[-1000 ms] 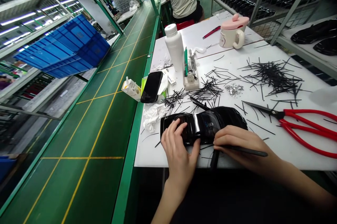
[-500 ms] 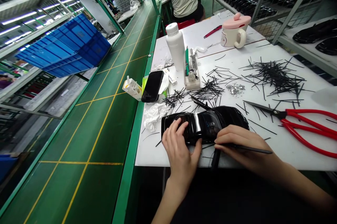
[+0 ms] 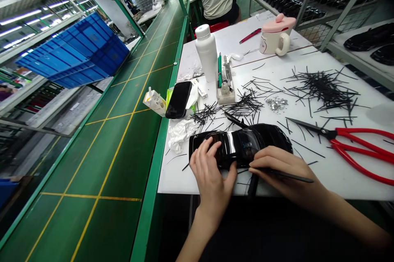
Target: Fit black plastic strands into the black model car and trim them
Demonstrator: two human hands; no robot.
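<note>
Black glossy plastic first: a car-shaped shell [image 3: 240, 145] lies on the white surface [image 3: 175, 178], with the left hand [image 3: 212, 180] over it, fingers spread and curled down on its top, gripping it. The right hand [image 3: 285, 173] pinches a thin black strip [image 3: 295, 175] against its side. Just beyond lie loose black strips [image 3: 323, 89] and red-handled shears [image 3: 360, 151]. Farther back, a small beige stand [image 3: 224, 95] holds a green pen [image 3: 219, 71] and metal tools [image 3: 227, 75] — beside a white plastic bottle [image 3: 207, 52] and a pink-lidded mug [image 3: 277, 36], its contents hidden.
</note>
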